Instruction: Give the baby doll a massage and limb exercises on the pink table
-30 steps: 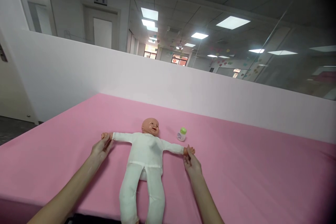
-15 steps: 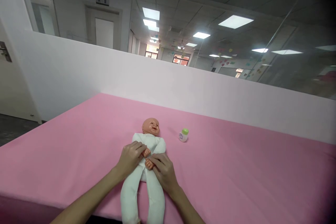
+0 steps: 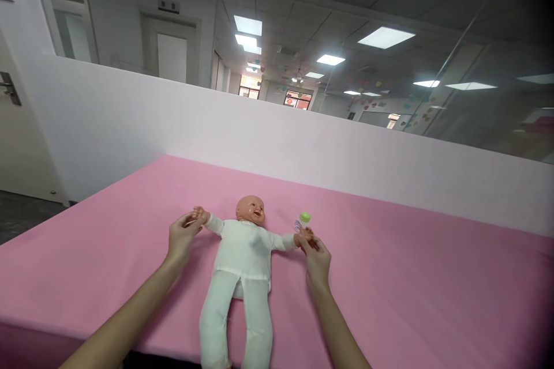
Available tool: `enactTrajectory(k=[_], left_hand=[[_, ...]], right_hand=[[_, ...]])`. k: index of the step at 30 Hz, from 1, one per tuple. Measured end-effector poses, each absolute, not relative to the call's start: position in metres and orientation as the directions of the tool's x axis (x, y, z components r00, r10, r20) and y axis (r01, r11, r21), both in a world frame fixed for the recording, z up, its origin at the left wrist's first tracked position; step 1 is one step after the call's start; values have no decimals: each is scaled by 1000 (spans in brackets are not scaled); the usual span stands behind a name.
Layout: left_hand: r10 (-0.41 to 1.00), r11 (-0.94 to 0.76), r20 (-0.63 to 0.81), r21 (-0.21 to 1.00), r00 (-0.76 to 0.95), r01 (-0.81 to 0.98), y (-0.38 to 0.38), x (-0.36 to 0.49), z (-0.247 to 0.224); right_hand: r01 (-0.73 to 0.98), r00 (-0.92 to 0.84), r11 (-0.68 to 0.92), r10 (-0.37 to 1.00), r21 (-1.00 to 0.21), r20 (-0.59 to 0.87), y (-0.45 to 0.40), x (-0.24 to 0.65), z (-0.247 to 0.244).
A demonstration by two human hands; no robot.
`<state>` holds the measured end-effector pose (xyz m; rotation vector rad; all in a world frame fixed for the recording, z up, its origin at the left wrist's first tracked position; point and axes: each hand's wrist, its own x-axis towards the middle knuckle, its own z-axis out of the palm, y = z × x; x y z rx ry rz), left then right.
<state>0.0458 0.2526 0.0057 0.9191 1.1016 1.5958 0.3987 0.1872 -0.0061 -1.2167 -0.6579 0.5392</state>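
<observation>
The left hand (image 3: 180, 236) holds the doll (image 3: 244, 251) by the end of one arm, and the right hand (image 3: 317, 256) holds the other, both arms spread sideways. The white-clothed doll lies on its back on the pink worktop (image 3: 398, 277). Just beyond the right hand sits a green-lidded jar (image 3: 304, 217); behind, a white wall (image 3: 294, 141).

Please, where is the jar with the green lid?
In the head view, the jar is on the pink sheet, right of the doll's head, just beyond the right hand.
</observation>
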Motion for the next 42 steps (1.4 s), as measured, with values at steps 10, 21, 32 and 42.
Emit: enactTrajectory(k=[10, 21, 32, 42], left_hand=[[813, 119, -498, 649, -301, -751, 275, 18, -31], [832, -524, 553, 812, -49, 259, 225, 83, -6], [732, -669, 612, 564, 300, 484, 216, 93, -16], [892, 17, -257, 841, -372, -540, 260, 32, -10]], right_hand=[[-422, 745, 176, 626, -889, -230, 187, 431, -39], [479, 300, 455, 719, -751, 627, 164, 336, -9], [664, -73, 590, 662, -459, 746, 157, 320, -29], [-269, 781, 236, 621, -934, -68, 183, 410, -31]])
